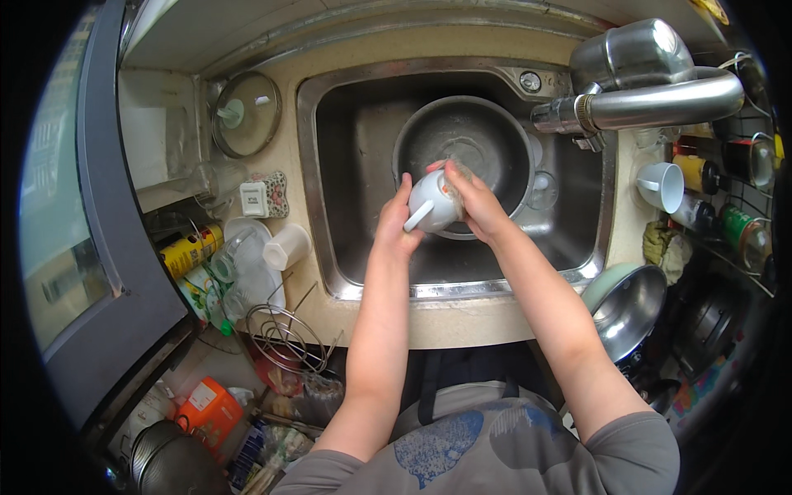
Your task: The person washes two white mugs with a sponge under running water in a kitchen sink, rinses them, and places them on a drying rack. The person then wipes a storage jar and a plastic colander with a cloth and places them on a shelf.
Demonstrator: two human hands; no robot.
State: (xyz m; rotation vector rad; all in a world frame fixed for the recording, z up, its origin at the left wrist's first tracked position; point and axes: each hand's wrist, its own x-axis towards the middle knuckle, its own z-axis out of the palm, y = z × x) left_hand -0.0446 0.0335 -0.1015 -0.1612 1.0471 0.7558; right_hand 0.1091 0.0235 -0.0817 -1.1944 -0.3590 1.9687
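Note:
A white mug [427,201], tilted with its handle towards me, is held above the sink. My left hand [398,219] grips it from the left, thumb along its side. My right hand [476,201] presses a pale, mesh-like scrubbing cloth [458,197] against the mug's right side; the fingers partly hide the cloth. An orange-red mark shows on the mug beside it. Below both hands, a round grey metal basin [421,127] sits in the stainless steel sink [356,253].
A thick metal pipe faucet [656,105] juts over the sink's right side. Another white mug [668,187] and a metal bowl [631,315] stand at the right. Along the left counter are a glass lid [253,133], a white cup [288,246] and a wire rack [288,337].

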